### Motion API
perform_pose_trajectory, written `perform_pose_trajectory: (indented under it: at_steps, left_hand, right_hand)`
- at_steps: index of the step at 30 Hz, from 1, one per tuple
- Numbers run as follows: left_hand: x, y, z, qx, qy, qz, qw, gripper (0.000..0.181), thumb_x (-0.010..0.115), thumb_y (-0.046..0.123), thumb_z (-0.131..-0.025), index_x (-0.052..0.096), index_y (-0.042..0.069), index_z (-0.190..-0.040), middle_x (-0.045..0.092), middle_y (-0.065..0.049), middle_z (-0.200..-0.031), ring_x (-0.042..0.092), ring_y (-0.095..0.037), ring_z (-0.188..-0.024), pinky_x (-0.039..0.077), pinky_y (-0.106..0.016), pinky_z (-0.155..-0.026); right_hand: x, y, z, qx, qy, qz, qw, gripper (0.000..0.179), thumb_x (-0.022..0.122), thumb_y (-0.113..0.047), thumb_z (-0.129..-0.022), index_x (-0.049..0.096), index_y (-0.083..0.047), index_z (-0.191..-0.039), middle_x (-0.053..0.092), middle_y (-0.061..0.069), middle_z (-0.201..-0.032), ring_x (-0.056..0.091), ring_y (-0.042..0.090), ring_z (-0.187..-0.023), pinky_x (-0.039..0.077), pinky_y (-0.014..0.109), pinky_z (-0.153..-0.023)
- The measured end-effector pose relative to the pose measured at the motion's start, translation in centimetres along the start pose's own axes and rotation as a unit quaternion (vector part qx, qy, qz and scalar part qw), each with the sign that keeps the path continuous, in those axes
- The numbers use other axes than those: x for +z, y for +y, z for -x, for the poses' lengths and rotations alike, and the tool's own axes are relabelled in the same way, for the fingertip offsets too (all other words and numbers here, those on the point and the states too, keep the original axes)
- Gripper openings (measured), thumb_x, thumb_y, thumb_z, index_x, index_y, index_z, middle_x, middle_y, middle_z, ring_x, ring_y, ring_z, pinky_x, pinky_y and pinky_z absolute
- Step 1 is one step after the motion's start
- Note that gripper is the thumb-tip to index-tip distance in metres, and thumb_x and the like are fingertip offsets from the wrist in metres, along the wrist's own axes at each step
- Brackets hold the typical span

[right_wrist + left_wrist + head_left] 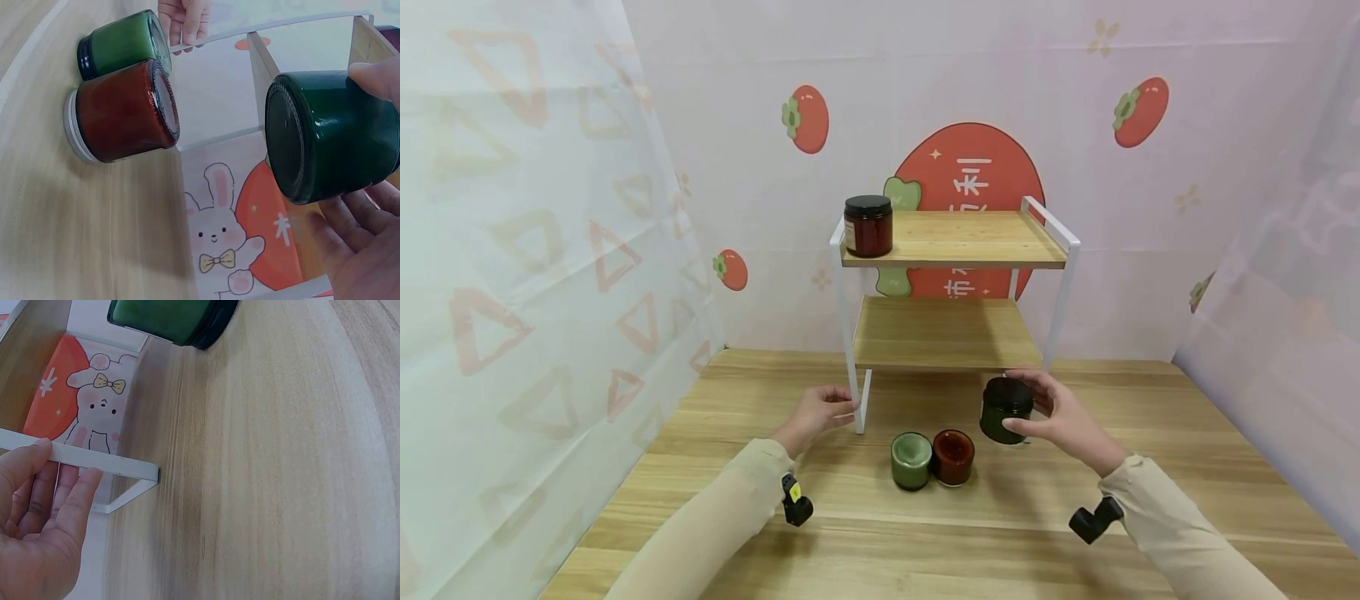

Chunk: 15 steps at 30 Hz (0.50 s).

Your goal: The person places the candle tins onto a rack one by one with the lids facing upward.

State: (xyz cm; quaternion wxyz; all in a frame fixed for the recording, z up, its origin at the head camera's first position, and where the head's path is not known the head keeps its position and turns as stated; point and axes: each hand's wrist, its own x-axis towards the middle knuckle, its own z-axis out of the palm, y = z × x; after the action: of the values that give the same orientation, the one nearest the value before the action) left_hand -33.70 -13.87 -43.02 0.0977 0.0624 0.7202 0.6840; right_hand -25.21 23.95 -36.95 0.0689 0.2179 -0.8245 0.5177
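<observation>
My left hand (pixel 822 411) pinches the white front-left leg (pixel 119 462) of a two-tier wooden shelf (pixel 947 333), thumb on one side and fingers on the other. In my right hand (pixel 1063 417) is a dark green glass jar (pixel 337 134) with a black lid, gripped upright and raised in front of the shelf's right side. A lighter green jar (pixel 912 461) and a red-brown jar (pixel 953 457) stand upside down, side by side, on the table before the shelf. The left wrist view cuts off the lighter green jar at its top edge.
On the top tier's left end stands a dark red jar (pixel 868 227) with a black lid. The wooden table (pixel 865 550) reaches back to a wall hanging (pixel 760 192) printed with red fruit and, lower down, rabbits. White rails edge the top tier's ends.
</observation>
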Motion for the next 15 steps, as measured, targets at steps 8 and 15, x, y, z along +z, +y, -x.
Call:
perform_pose_trajectory:
  at_steps: [8,15]
  left_hand:
    - [-0.3,-0.2,0.1,0.025,-0.018,0.009,0.9995,0.01,0.064,-0.003,-0.089,0.06,-0.004,-0.098,0.063,-0.01,-0.097,0.065,-0.029,-0.101,0.06,-0.032,-0.086]
    - [0.0,-0.1,0.0,0.001,0.003,0.003,1.0,0.016,0.063,-0.004,-0.09,0.057,-0.009,-0.103,0.062,-0.013,-0.1,0.062,-0.034,-0.106,0.058,-0.038,-0.092]
  right_hand:
    - [-0.3,-1.0,-0.2,0.027,-0.019,-0.063,0.9974,0.066,0.076,-0.004,-0.082,0.041,0.009,-0.136,0.046,0.031,-0.133,0.06,-0.005,-0.103,0.054,0.014,-0.087]
    - [-0.8,-2.1,-0.5,0.035,-0.002,-0.07,0.997,0.066,0.077,-0.004,-0.08,0.044,0.009,-0.136,0.056,0.014,-0.126,0.063,-0.003,-0.101,0.058,0.021,-0.084]
